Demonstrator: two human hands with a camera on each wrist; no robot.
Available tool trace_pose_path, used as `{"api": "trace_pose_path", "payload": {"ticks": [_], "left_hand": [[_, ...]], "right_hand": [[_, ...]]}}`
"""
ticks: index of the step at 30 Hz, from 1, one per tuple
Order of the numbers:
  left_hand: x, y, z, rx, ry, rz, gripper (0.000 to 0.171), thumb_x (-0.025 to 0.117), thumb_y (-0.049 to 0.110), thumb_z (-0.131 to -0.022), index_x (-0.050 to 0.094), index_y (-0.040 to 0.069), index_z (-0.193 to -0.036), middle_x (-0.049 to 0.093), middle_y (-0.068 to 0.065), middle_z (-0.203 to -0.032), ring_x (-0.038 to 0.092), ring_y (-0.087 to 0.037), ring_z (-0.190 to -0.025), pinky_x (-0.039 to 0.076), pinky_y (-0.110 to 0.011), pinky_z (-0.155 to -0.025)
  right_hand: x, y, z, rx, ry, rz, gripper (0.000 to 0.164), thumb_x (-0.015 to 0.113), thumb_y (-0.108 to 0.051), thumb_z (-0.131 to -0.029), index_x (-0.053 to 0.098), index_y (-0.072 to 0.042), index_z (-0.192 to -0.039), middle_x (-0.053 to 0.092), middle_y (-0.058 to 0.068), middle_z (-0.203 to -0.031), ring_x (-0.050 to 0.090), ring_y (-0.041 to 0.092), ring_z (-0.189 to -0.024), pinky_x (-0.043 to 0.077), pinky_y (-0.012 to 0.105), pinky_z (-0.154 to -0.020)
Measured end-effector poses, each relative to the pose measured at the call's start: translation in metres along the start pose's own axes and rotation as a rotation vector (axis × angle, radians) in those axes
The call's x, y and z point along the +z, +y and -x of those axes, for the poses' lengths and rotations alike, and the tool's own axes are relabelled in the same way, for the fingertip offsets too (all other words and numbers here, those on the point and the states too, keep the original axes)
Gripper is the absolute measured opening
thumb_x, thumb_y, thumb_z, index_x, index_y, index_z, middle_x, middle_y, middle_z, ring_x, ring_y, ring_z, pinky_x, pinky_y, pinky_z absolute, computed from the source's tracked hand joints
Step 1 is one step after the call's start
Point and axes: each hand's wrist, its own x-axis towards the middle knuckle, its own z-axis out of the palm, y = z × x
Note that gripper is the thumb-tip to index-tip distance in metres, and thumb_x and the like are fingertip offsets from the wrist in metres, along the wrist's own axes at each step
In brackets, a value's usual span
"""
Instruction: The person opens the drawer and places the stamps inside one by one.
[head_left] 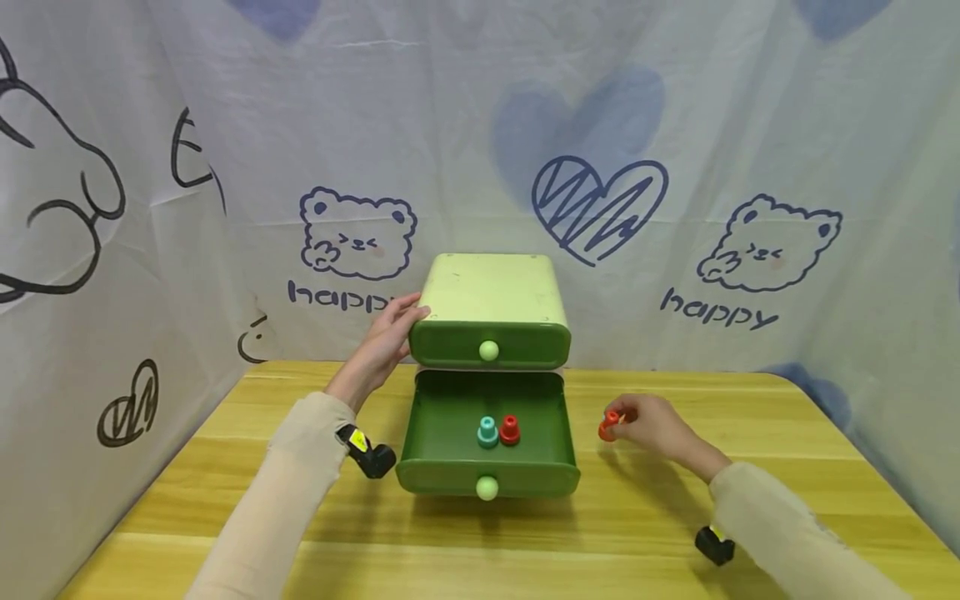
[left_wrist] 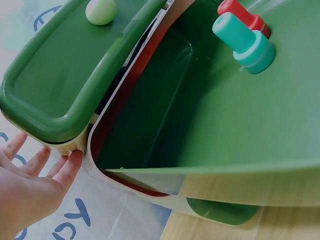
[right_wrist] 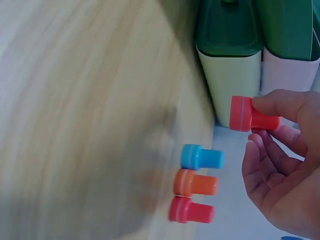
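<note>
My right hand (head_left: 651, 427) pinches a red toy stamp (right_wrist: 241, 114) between thumb and fingers, to the right of the small drawer cabinet. My left hand (head_left: 390, 333) has its fingertips against the left side of the cabinet's top tier (head_left: 491, 287); in the left wrist view those fingers (left_wrist: 66, 172) are spread, only lightly bent. Below that tier, a green drawer (head_left: 442, 417) is pulled out. Inside it stand a teal stamp (head_left: 487, 432) and a red stamp (head_left: 510, 430), side by side.
Blue (right_wrist: 202, 157), orange (right_wrist: 196, 183) and red (right_wrist: 191, 210) stamps stand in a row on the wooden table (head_left: 637, 542), near the right hand. The cabinet's closed bottom tier (right_wrist: 230, 75) is under the open drawer. A printed cloth (head_left: 465, 108) hangs behind the table.
</note>
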Motion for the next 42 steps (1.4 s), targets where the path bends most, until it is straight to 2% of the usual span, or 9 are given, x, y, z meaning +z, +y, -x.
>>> {"api": "trace_pose_path", "payload": {"ticks": [6, 11, 18, 25, 35, 42], "left_hand": [[0.000, -0.001, -0.001, 0.001, 0.004, 0.007, 0.061, 0.053, 0.025, -0.098, 0.027, 0.009, -0.151, 0.030, -0.015, -0.149, 0.041, -0.029, -0.127, 0.039, -0.041, -0.105], [0.000, -0.001, 0.000, 0.002, 0.001, 0.011, 0.061, 0.053, 0.025, -0.098, 0.026, 0.008, -0.151, 0.030, -0.015, -0.149, 0.041, -0.029, -0.127, 0.040, -0.041, -0.105], [0.000, 0.001, 0.001, 0.006, -0.001, 0.012, 0.062, 0.052, 0.024, -0.098, 0.025, 0.008, -0.151, 0.029, -0.016, -0.149, 0.039, -0.030, -0.129, 0.039, -0.043, -0.105], [0.001, 0.001, 0.001, 0.000, 0.007, 0.022, 0.061, 0.053, 0.024, -0.098, 0.027, 0.008, -0.151, 0.029, -0.015, -0.149, 0.039, -0.029, -0.129, 0.039, -0.043, -0.105], [0.001, 0.001, 0.001, 0.002, -0.003, 0.013, 0.061, 0.053, 0.025, -0.098, 0.026, 0.008, -0.151, 0.029, -0.016, -0.149, 0.036, -0.029, -0.132, 0.036, -0.044, -0.107], [-0.001, 0.000, 0.001, 0.001, -0.005, 0.021, 0.062, 0.052, 0.025, -0.098, 0.026, 0.008, -0.151, 0.029, -0.016, -0.149, 0.037, -0.029, -0.131, 0.037, -0.044, -0.107]], "right_hand": [[-0.009, -0.011, -0.001, -0.040, -0.013, -0.004, 0.018, 0.069, 0.001, -0.081, 0.068, 0.006, -0.098, 0.066, 0.007, -0.084, 0.060, 0.018, -0.074, 0.052, 0.028, -0.059], [-0.017, -0.019, -0.003, -0.065, -0.030, 0.001, 0.018, 0.068, 0.001, -0.081, 0.069, 0.004, -0.099, 0.066, 0.005, -0.084, 0.060, 0.018, -0.075, 0.053, 0.027, -0.057], [-0.027, -0.038, -0.003, -0.106, 0.000, 0.059, 0.025, 0.070, -0.003, -0.083, 0.068, 0.004, -0.106, 0.067, 0.007, -0.091, 0.060, 0.020, -0.080, 0.051, 0.027, -0.059], [-0.032, -0.060, 0.001, -0.107, -0.024, 0.053, 0.026, 0.072, -0.003, -0.080, 0.068, 0.004, -0.105, 0.064, 0.004, -0.085, 0.054, 0.017, -0.074, 0.049, 0.028, -0.055], [-0.034, -0.075, -0.002, -0.185, -0.032, 0.102, 0.022, 0.069, -0.006, -0.086, 0.070, 0.001, -0.107, 0.067, 0.006, -0.096, 0.057, 0.021, -0.084, 0.049, 0.032, -0.066], [-0.036, -0.089, -0.008, -0.198, -0.085, 0.158, 0.022, 0.069, -0.007, -0.086, 0.071, -0.002, -0.107, 0.067, 0.002, -0.095, 0.057, 0.021, -0.086, 0.050, 0.035, -0.072]]}}
